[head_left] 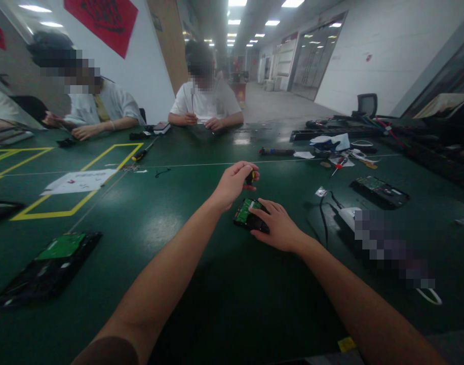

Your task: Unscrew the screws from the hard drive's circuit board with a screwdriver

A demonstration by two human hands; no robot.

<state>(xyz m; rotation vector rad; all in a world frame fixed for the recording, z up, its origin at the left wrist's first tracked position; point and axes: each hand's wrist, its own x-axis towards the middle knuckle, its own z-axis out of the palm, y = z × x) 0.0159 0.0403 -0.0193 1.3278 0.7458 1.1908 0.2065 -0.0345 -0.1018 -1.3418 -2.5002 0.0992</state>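
A small black drive with a green circuit board point(245, 211) lies on the dark green table point(217, 284) in front of me. My right hand point(277, 224) rests on its right side, fingers curled over the edge, holding it down. My left hand point(234, 183) hovers just above it, fingers closed round the black and yellow handle of a screwdriver point(250, 177), which points down toward the board.
Another drive with a green board point(49, 266) lies at the near left, a third point(379, 190) at the right beside a black cable point(323, 213). Yellow tape outlines point(80, 203) and a paper sheet point(78, 181) mark the left. Two seated people work across the table; tools litter the far right.
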